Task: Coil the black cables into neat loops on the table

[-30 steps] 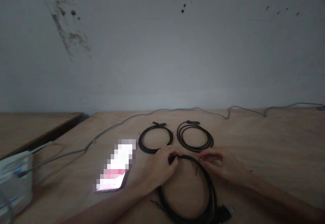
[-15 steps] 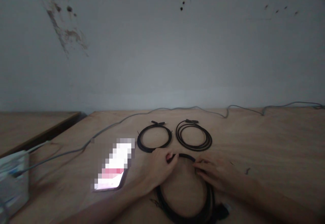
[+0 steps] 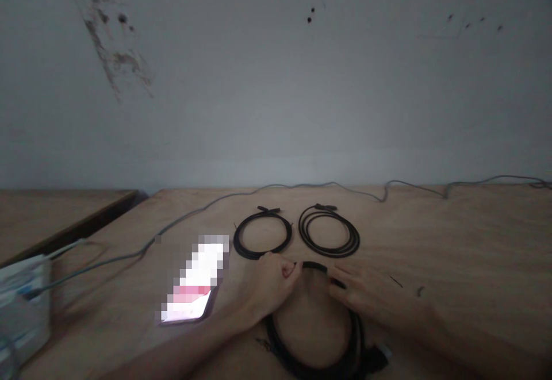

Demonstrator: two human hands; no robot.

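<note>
Down onto the near black cable coil [image 3: 314,265] came the right hand [image 3: 366,291]: a second back its fingertips were pinched beside the upper arc, and now they lay across it. The left hand [image 3: 269,282] had barely shifted.

Head view, then, the only one, and both hands were on that coil, neither nearer than the other! The left was curled tight, thumb and fingers closed on the cable at the upper left. The right had its fingers bent over the upper right, touching the cable, but whether it truly gripped, I couldn't tell. Between the fingertips a short bare stretch ran crosswise, left to right, while the rest of the loop swung back toward the wearer, below and between the wrists. Its dark plug end [image 3: 374,359] sat at the lower right, on the near side of the right forearm.

Just beyond the left hand lay the far left cable coil [image 3: 288,233]; beyond the right, the far right cable coil [image 3: 354,236]. A lit phone [image 3: 190,296] rested left of the left hand, and a white casing [image 3: 34,334] farther left. Two small dark scraps [image 3: 419,292] lay just beyond the right forearm.

Any writing? None legible: the phone's screen was pixelated, the casing's blue marks blurred, and no brand showed on the cables.
</note>
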